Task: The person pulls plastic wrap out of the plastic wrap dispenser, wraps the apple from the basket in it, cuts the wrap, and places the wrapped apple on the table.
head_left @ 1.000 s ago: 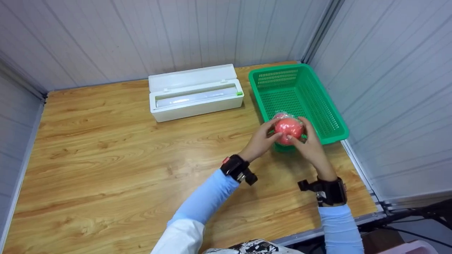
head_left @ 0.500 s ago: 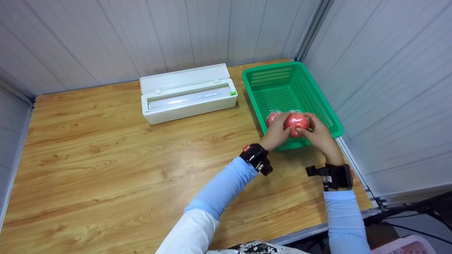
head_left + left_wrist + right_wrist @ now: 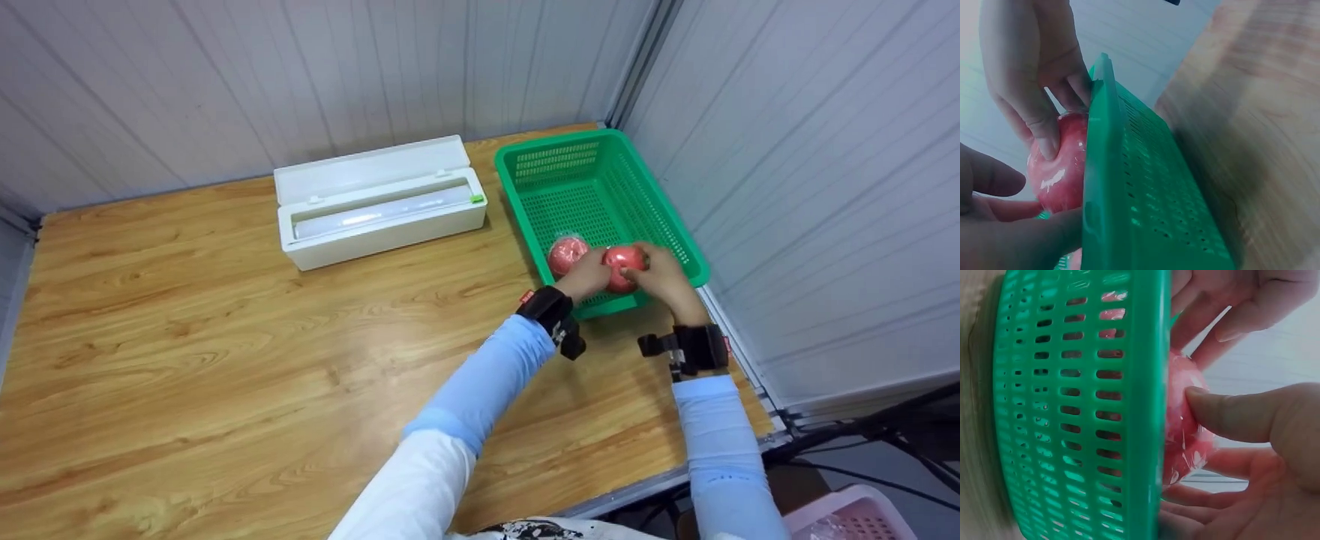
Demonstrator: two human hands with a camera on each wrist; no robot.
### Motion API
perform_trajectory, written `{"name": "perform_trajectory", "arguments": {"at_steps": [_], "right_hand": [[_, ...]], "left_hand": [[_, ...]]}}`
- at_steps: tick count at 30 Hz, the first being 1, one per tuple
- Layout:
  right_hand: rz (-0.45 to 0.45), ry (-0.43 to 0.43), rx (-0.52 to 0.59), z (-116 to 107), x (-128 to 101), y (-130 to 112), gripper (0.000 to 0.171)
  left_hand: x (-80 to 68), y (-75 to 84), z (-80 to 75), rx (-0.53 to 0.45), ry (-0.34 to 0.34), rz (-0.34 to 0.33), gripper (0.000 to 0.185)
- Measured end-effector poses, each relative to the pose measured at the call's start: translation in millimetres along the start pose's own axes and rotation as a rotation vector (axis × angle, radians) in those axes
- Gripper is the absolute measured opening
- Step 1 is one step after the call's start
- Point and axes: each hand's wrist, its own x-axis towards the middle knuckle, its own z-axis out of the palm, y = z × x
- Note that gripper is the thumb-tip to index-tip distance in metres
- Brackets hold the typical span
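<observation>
In the head view, a round pinkish-red fruit (image 3: 625, 259) wrapped in clear film is low in the near end of a green slotted basket (image 3: 566, 199). My right hand (image 3: 666, 279) holds it from the right, its thumb (image 3: 1224, 413) pressing the film in the right wrist view. My left hand (image 3: 586, 276) lies at the fruit's left side. Its thumb stands off the fruit, while its fingers (image 3: 1050, 233) reach against it in the left wrist view; the basket rim hides their tips. A second wrapped fruit (image 3: 568, 253) sits in the basket, left of my left hand.
A white dispenser box (image 3: 390, 232) with its lid raised stands left of the basket, a roll of clear film (image 3: 382, 212) inside. White panel walls (image 3: 787, 187) border the wooden table (image 3: 225, 360). A pink basket (image 3: 855, 510) stands below the table's right corner.
Both hands have moved down into the basket with the held fruit. The second fruit shows more clearly beside them. The head view has shifted right; the left thumb is off the fruit now.
</observation>
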Motion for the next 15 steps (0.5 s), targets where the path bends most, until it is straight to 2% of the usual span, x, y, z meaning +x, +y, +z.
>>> {"name": "perform_trajectory", "arguments": {"at_steps": [3,8,12,15], "right_hand": [[0.038,-0.046,-0.005,0.0,4.3,-0.8,0.054],[0.098,-0.095,-0.02,-1.8,7.6,-2.0,0.052],[0.094,-0.101,-0.076,-2.3,8.3,-3.6,0.048],[0.097,-0.107,-0.098,-1.0,10.3,-3.7,0.042]], "left_hand": [[0.8,-2.8,0.0,-0.053,-0.019,-0.037,0.045],[1.6,-4.8,1.7,-0.047,-0.032,-0.072,0.043],[2.8,-4.5,4.2,-0.041,-0.021,-0.065,0.037],[4.6,-3.4,6.0,0.001,-0.016,-0.057,0.035]]}}
